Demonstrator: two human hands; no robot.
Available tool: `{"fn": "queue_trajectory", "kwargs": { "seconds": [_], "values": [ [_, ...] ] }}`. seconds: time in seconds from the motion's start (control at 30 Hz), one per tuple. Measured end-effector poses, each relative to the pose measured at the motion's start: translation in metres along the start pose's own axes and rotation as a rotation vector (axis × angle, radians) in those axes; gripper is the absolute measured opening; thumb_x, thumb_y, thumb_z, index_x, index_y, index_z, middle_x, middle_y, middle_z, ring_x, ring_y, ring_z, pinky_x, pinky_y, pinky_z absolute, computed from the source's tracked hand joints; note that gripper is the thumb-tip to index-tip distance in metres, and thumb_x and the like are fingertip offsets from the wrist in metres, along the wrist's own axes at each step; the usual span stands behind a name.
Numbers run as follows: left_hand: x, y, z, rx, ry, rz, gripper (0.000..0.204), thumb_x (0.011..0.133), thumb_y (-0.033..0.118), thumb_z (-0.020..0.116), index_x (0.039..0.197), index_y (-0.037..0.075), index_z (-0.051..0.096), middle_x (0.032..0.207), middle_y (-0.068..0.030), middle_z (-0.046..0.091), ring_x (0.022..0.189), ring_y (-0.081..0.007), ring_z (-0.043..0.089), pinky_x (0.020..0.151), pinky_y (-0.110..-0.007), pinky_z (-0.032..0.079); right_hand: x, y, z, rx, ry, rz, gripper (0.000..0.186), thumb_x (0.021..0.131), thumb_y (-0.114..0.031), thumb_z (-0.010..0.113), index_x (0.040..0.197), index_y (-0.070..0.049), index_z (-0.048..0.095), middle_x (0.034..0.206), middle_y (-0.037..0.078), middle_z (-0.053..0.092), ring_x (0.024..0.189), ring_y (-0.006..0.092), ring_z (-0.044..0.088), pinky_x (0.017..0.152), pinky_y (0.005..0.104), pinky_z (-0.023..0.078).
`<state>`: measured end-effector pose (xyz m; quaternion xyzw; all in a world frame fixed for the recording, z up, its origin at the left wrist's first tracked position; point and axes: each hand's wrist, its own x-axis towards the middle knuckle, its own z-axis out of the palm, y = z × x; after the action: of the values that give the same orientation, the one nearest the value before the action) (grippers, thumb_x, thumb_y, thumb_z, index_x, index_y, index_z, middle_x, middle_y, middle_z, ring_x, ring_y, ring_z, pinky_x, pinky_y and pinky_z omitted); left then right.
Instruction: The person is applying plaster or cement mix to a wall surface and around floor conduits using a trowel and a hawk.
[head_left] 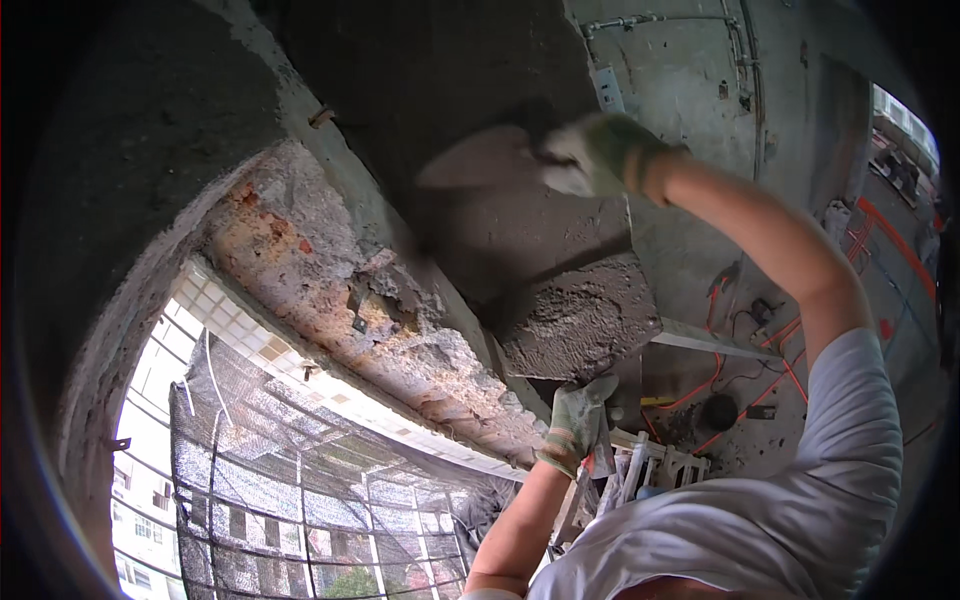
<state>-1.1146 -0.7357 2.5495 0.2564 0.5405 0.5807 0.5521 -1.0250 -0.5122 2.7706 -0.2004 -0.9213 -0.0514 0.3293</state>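
My right hand [590, 155], in a pale glove with a green cuff, is closed around the handle of a trowel [474, 160]. The trowel's blade is blurred and lies against or close to the dark wet mortar on the wall [450, 70]; whether it touches cannot be made out. Below it, my left hand [578, 415], gloved likewise, grips the near edge of a mortar board [648, 328]. Rough grey mortar [585, 310] is heaped over the board, whose far edge comes close to the wall. Some of the left fingers are hidden under the board.
To the left runs a window opening with a broken masonry sill [300, 230], crumbling and uneven. Outside it hang dark netting [260, 440] and bars. At right are wall pipes [740, 60], a socket plate [608, 90], orange hoses [712, 375] and a dark bucket [718, 412] on the floor.
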Motion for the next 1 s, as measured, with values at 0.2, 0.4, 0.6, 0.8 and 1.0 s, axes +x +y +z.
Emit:
{"fn": "queue_trajectory", "kwargs": {
  "seconds": [0.2, 0.4, 0.6, 0.8, 1.0],
  "values": [
    [-0.018, -0.012, -0.006, -0.028, 0.034, -0.024, 0.015, 0.082, 0.017, 0.069, 0.089, 0.004, 0.065, 0.073, -0.0041, 0.062, 0.051, -0.0147, 0.056, 0.046, -0.026, 0.043, 0.096, -0.012, -0.050, -0.025, -0.027, -0.041, 0.040, 0.086, -0.042, 0.060, 0.100, -0.004, 0.067, 0.087, 0.017, 0.068, 0.086, 0.0308, 0.066, 0.077, 0.0426, 0.050],
    [-0.022, -0.009, -0.017, -0.009, 0.105, -0.095, 0.016, 0.082, 0.018, 0.071, 0.086, 0.004, 0.064, 0.072, -0.0037, 0.062, 0.050, -0.0157, 0.057, 0.044, -0.027, 0.043, 0.114, 0.012, -0.125, 0.084, 0.105, 0.067, 0.042, 0.083, -0.045, 0.059, 0.090, -0.005, 0.069, 0.079, 0.016, 0.068, 0.074, 0.0347, 0.063, 0.068, 0.0436, 0.047],
    [0.013, -0.001, -0.018, -0.014, 0.098, -0.048, 0.015, 0.081, 0.017, 0.072, 0.082, 0.004, 0.066, 0.070, -0.0041, 0.062, 0.050, -0.0148, 0.057, 0.044, -0.027, 0.044, 0.089, 0.022, -0.123, -0.258, 0.489, 0.185, 0.046, 0.082, -0.047, 0.060, 0.099, -0.005, 0.069, 0.097, 0.020, 0.068, 0.094, 0.0371, 0.064, 0.079, 0.0468, 0.048],
    [0.027, -0.005, -0.028, -0.035, 0.079, -0.004, 0.013, 0.082, 0.016, 0.069, 0.082, 0.003, 0.065, 0.069, -0.0049, 0.062, 0.051, -0.0147, 0.056, 0.046, -0.027, 0.044, -0.020, 0.029, 0.014, -0.394, 0.463, -0.161, 0.036, 0.082, -0.042, 0.064, 0.076, -0.007, 0.063, 0.066, 0.012, 0.063, 0.058, 0.0265, 0.062, 0.052, 0.0375, 0.050],
    [0.029, -0.012, -0.034, -0.002, 0.042, -0.010, 0.014, 0.081, 0.015, 0.069, 0.089, 0.005, 0.064, 0.069, -0.0040, 0.060, 0.050, -0.0155, 0.056, 0.044, -0.027, 0.045, -0.064, -0.013, 0.097, -0.140, -0.003, -0.143, 0.026, 0.083, -0.038, 0.064, 0.086, -0.013, 0.070, 0.065, 0.010, 0.063, 0.059, 0.0262, 0.064, 0.056, 0.0385, 0.054]
  ]
}}
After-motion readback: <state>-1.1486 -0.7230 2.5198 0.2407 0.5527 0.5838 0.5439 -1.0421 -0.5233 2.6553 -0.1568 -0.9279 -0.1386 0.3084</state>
